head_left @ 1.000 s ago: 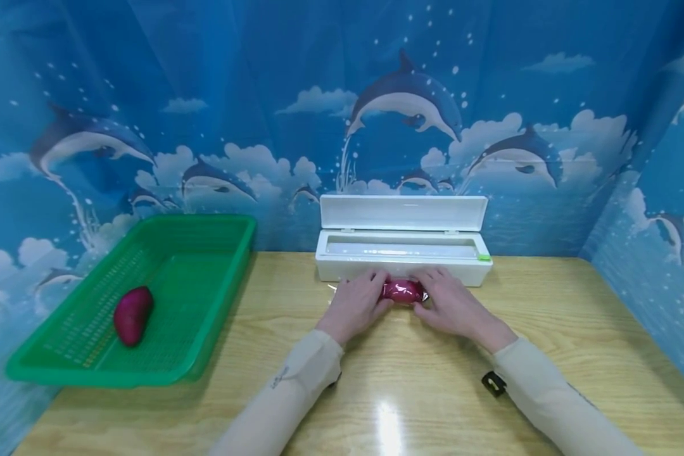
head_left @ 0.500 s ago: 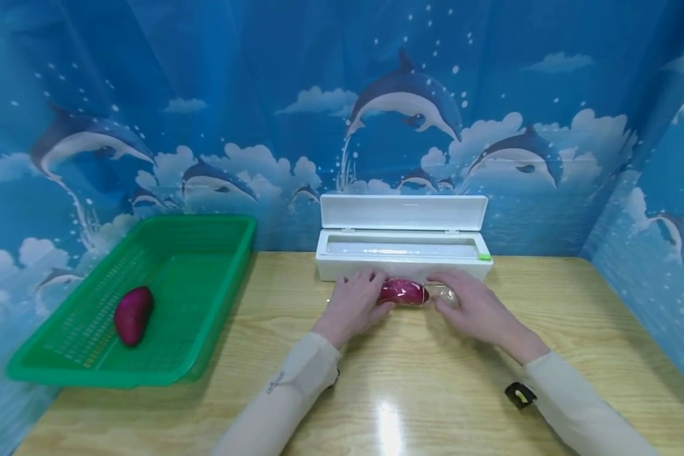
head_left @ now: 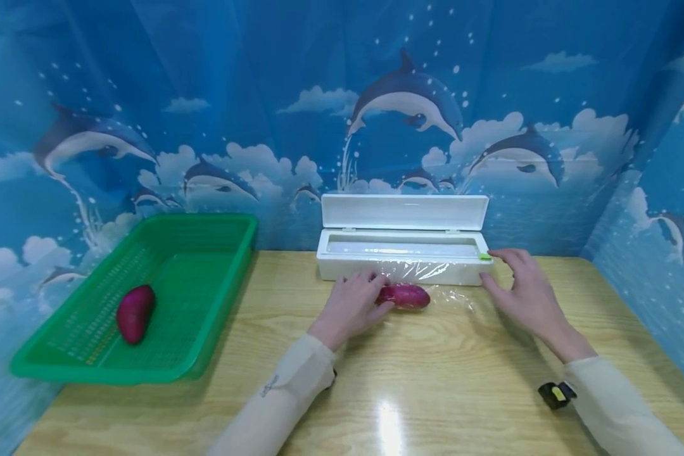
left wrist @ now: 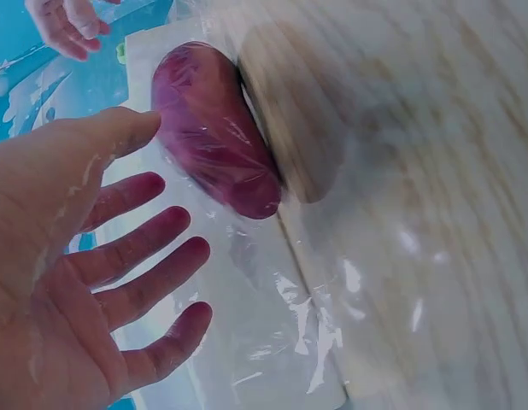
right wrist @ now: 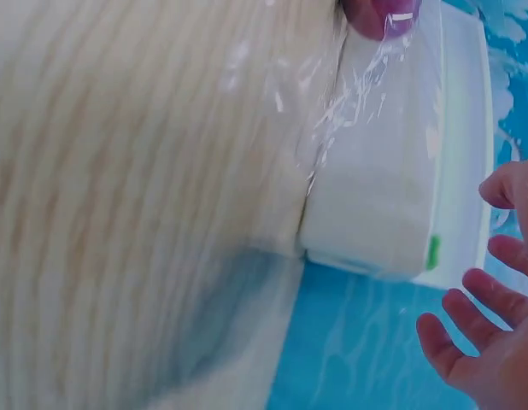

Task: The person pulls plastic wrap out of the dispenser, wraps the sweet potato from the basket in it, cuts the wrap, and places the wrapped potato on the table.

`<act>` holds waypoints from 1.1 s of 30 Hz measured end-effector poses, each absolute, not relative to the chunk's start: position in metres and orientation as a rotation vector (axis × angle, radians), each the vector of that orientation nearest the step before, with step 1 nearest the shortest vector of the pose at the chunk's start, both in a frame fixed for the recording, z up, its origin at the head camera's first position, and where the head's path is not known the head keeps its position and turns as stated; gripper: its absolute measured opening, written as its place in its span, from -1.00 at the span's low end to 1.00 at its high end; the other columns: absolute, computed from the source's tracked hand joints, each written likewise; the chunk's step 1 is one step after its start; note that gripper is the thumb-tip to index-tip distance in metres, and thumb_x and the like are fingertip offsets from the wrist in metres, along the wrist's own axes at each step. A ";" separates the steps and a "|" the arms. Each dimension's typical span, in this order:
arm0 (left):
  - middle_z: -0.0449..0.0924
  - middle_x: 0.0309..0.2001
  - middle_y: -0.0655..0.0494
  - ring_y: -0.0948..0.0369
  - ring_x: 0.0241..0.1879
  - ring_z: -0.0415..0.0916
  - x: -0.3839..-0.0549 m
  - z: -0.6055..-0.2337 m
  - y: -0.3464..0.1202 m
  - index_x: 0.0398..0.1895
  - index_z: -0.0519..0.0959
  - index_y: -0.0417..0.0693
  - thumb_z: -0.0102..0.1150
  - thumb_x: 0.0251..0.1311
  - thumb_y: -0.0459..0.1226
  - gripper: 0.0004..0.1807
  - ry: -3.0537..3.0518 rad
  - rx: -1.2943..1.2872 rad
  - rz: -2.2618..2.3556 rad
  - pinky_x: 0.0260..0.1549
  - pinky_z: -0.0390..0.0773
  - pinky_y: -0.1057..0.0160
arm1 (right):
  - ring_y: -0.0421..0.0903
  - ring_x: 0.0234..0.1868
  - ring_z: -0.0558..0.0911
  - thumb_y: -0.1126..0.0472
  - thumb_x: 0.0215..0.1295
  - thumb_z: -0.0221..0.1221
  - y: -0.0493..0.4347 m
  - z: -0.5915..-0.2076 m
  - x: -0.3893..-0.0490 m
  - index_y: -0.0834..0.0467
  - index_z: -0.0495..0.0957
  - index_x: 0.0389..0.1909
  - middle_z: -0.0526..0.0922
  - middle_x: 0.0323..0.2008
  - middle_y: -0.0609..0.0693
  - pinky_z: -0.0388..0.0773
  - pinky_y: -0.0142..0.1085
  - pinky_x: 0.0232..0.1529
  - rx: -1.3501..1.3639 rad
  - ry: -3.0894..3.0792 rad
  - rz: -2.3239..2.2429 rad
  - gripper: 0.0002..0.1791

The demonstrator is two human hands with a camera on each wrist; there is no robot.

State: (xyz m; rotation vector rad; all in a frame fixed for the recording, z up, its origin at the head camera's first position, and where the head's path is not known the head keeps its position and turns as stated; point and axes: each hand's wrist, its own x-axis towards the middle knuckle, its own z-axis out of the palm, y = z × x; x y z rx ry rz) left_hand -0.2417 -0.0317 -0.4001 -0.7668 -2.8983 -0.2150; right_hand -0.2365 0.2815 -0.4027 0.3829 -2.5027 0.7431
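Observation:
A purple sweet potato (head_left: 408, 296) lies under clear cling film (head_left: 455, 297) in front of a white cling film dispenser (head_left: 462, 273), whose lid stands raised. My left hand (head_left: 350, 307) is at the sweet potato's left end. In the left wrist view its fingers are spread and relaxed, with the thumb close to the film-covered sweet potato (left wrist: 208, 128). Beside the dispenser's right end is my right hand (head_left: 527, 301), its fingers loosely bent near the green slider (head_left: 484, 257). Nothing shows between these fingers in the right wrist view.
A green plastic basket (head_left: 228, 304) stands on the left, holding another purple sweet potato (head_left: 135, 313). The wooden table (head_left: 422, 386) meets a blue dolphin-print backdrop (head_left: 285, 145) behind the dispenser and at the right side.
My right hand has left the sweet potato and moved right to the dispenser's end. The film now stretches flatter between sweet potato and dispenser. My left hand has stayed nearly in place.

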 end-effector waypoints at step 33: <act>0.62 0.19 0.17 0.24 0.18 0.55 -0.307 -0.361 0.051 0.24 0.56 0.10 0.09 0.49 -0.07 -0.65 -2.824 -1.080 -0.701 0.21 0.57 0.26 | 0.33 0.04 0.66 -0.19 0.42 0.21 0.297 -0.430 -0.285 0.18 -0.05 0.62 0.46 0.17 0.42 0.64 0.14 0.03 0.194 -2.833 1.115 -0.01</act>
